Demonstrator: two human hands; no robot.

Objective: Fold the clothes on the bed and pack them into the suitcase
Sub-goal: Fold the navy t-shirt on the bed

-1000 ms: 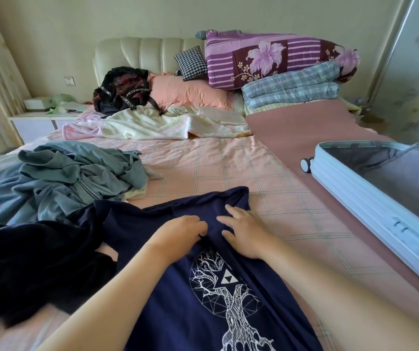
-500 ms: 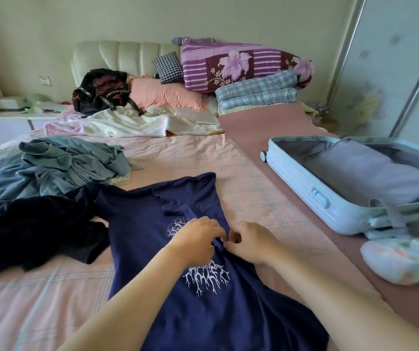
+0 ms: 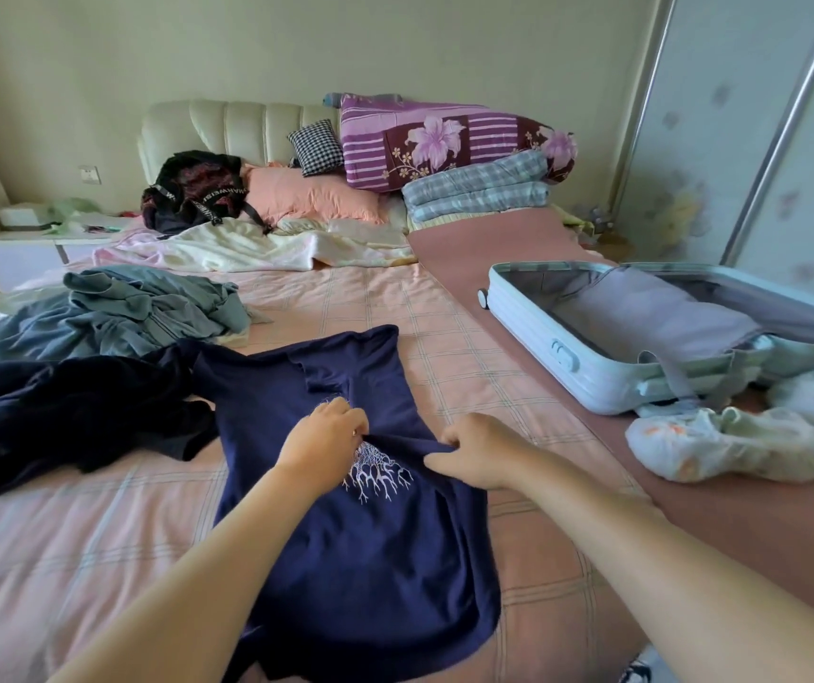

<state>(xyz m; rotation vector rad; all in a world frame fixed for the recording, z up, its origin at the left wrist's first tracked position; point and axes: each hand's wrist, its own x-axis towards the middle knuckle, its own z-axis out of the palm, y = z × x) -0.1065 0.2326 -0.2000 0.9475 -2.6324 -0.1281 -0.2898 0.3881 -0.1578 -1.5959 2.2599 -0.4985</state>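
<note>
T-shirt (image 3: 360, 559): navy w/ white tree print, spread on bed (image 3: 99, 559) at 6 o'clock, neck toward 12.
Left hand (image 3: 323, 443): fingers curled, pinching a raised fold across T-shirt's mid.
Right hand (image 3: 476, 448): pinching same fold, at 3 o'clock of the other hand, apart from it.
Black garment (image 3: 65, 411): crumpled, 9 o'clock, against T-shirt's edge.
White bundle (image 3: 730, 443): 3 o'clock, just beside suitcase.
Suitcase (image 3: 592, 367): pale blue, open, 2 o'clock, lilac folded piece (image 3: 651, 313) inside.
Grey-green pile (image 3: 124, 313): unfolded, 10 o'clock.
Backpack (image 3: 198, 189): 11 o'clock, by headboard.

Head-worn view (forward, downward) over bed (image 3: 444, 337)
</note>
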